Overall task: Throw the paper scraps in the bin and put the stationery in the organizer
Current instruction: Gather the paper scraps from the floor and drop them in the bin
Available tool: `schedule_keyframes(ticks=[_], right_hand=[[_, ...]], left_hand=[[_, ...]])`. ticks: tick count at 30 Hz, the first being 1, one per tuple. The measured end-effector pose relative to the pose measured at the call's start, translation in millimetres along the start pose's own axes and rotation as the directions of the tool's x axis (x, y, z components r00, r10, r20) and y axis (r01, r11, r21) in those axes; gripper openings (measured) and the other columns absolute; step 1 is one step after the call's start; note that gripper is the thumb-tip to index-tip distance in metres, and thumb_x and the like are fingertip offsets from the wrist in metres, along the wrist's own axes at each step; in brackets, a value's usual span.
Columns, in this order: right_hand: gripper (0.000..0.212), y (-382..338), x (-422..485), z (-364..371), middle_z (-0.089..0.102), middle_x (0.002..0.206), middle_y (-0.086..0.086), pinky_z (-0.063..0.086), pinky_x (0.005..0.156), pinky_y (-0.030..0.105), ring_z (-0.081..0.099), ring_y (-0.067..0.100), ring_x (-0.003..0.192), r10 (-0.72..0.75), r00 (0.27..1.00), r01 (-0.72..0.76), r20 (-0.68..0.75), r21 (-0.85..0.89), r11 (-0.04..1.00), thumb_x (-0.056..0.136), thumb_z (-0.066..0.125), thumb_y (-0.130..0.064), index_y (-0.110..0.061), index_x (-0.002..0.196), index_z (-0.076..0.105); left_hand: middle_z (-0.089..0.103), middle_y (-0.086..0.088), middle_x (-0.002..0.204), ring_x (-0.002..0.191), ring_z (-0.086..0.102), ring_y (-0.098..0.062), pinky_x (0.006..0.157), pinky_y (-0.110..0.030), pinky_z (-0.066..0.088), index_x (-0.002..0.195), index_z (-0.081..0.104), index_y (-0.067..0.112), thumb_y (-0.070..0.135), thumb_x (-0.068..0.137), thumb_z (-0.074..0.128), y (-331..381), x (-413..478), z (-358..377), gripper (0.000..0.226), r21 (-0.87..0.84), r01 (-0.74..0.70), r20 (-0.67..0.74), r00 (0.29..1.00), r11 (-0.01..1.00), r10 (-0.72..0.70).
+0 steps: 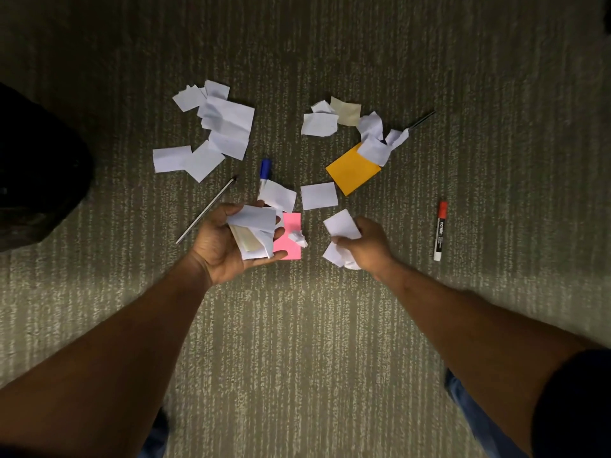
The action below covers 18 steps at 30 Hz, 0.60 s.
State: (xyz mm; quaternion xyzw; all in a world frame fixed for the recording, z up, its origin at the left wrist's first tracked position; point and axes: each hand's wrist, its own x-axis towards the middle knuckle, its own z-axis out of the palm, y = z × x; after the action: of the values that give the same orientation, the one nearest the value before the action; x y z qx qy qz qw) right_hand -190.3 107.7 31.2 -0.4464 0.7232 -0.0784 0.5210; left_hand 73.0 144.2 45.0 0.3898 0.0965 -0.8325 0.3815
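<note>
White paper scraps lie scattered on the carpet: one pile (218, 127) at the upper left, another (360, 127) at the upper right. My left hand (221, 246), palm up, holds a bunch of white and cream scraps (254, 233). My right hand (370, 246) is closed on white scraps (342, 226). A pink sticky pad (291, 236) with a small crumpled scrap on it lies between my hands. An orange sticky pad (352, 171), a blue marker (265, 170), a red marker (439, 231), a thin pencil (205, 209) and a dark pen (421, 120) lie around.
A dark black shape (36, 166) fills the left edge; I cannot tell what it is. A single white scrap (319, 195) lies just beyond my hands. Grey-green carpet (297, 342) stretches under my forearms. No bin or organizer shows in this view.
</note>
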Motion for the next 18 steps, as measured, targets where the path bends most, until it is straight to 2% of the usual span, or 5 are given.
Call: schedule_keyframes(ticks=[4,8,10,15,18], right_hand=[[0.034,-6.8,3.5,39.6,0.068,0.103,0.014,0.048,0.065,0.028,0.063,0.024,0.088,-0.118,0.981,0.143,0.152,-0.166,0.976,0.075,0.079,-0.012,-0.006,0.105,0.065],[0.052,-14.3,15.7,78.8,0.053,0.131,0.011,0.045,0.096,0.033,0.053,0.026,0.119,-0.222,0.960,0.270,0.170,-0.355,0.895,0.074,0.080,-0.014,-0.013,0.121,0.059],[0.050,-13.4,18.5,90.8,0.053,0.133,0.009,0.047,0.101,0.038,0.053,0.027,0.122,-0.208,0.968,0.247,0.138,-0.422,0.872,0.076,0.079,-0.014,-0.016,0.122,0.058],[0.022,-14.7,15.7,85.6,0.068,0.097,0.002,0.045,0.069,0.031,0.064,0.025,0.092,-0.170,0.985,0.166,0.026,-0.395,0.903,0.078,0.065,-0.006,-0.015,0.097,0.063],[0.017,-39.9,2.4,80.2,0.065,0.081,-0.003,0.042,0.061,0.027,0.063,0.016,0.074,-0.113,0.994,0.112,0.004,-0.096,0.989,0.077,0.073,-0.014,-0.016,0.089,0.061]], left_hand=[[0.058,-0.017,0.122,0.112,0.058,-0.035,0.100,-0.068,0.037,0.128,0.049,0.014,0.042,0.088,0.043,1.4,-0.2,-10.8,0.050,-0.024,-0.068,0.003,0.998,0.997,0.068],[0.058,-0.017,0.119,0.114,0.056,-0.035,0.102,-0.067,0.037,0.122,0.053,0.013,0.041,0.085,0.046,3.6,-3.8,-18.9,0.047,-0.017,-0.101,0.017,0.995,0.995,0.101],[0.054,-0.019,0.126,0.120,0.051,-0.038,0.103,-0.067,0.035,0.128,0.051,0.012,0.041,0.080,0.052,6.4,-6.8,-22.2,0.057,-0.014,-0.079,0.002,0.997,0.997,0.080],[0.045,-0.020,0.136,0.124,0.047,-0.039,0.105,-0.070,0.030,0.147,0.034,0.010,0.042,0.080,0.050,19.2,-20.3,-29.0,0.076,0.014,-0.080,-0.005,0.997,0.997,0.081],[0.047,-0.021,0.136,0.121,0.050,-0.039,0.104,-0.067,0.034,0.145,0.037,0.008,0.045,0.085,0.042,26.9,-32.5,-27.9,0.070,0.039,-0.105,-0.019,0.994,0.994,0.106]])
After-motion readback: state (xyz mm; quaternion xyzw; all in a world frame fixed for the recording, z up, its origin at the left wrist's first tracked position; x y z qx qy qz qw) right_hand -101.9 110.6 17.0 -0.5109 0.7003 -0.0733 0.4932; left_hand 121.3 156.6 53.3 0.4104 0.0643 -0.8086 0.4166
